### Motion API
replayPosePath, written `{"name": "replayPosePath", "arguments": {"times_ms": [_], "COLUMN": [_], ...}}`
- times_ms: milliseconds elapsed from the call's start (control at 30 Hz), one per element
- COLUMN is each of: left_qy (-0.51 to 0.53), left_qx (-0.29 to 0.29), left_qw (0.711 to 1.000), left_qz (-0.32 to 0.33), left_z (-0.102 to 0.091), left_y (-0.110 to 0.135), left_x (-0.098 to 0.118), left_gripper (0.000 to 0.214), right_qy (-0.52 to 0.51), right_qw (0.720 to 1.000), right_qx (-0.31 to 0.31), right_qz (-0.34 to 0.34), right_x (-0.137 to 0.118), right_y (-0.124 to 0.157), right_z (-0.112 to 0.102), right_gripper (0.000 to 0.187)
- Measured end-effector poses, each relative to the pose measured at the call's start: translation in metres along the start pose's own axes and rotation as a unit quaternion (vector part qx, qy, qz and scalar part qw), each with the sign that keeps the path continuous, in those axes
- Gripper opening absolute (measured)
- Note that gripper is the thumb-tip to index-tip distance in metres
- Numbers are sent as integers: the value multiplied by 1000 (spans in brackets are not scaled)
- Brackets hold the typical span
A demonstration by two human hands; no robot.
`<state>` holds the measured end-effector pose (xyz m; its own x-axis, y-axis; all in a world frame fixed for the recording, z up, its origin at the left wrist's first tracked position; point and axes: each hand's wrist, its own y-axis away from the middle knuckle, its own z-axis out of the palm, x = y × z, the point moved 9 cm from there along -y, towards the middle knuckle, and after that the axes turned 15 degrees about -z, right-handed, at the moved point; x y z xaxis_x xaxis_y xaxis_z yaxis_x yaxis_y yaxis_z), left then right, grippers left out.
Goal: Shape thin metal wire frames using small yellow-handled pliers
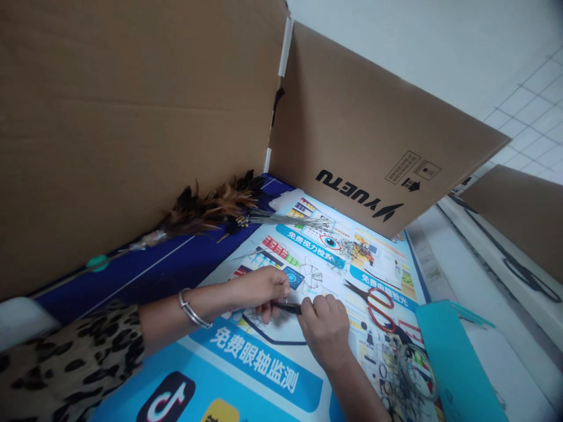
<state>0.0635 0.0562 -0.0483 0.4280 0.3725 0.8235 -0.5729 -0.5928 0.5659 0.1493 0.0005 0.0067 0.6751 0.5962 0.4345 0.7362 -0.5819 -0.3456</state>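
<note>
My left hand pinches closed, holding what I can't tell; at its four o'clock, the dark tool sits in my right fist, best kept steady. Scissors lie at that fist's two o'clock.

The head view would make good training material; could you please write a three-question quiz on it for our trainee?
1. Which hand's fist does the dark tool stick out of?
2. True or false: in this view, the scissors lie to the right of the feathers.
3. Fill in: the large word on the printed cardboard panel reads ____.

Key: 1. The right hand. 2. True. 3. YUETU.
</note>
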Motion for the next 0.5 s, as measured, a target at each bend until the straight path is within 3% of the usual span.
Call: {"name": "replayPosePath", "arguments": {"times_ms": [267, 500], "left_qy": [-1, -39], "left_qx": [2, 61], "left_qw": [1000, 997], "left_qz": [8, 9], "left_z": [0, -7], "left_y": [1, 1], "left_x": [2, 1], "left_gripper": [33, 29], "right_qy": [-4, -41], "right_qw": [1000, 998], "right_qx": [-11, -29], "right_qz": [11, 24], "right_x": [0, -1], "right_y": [0, -1], "right_z": [1, 6], "right_gripper": [8, 12]}}
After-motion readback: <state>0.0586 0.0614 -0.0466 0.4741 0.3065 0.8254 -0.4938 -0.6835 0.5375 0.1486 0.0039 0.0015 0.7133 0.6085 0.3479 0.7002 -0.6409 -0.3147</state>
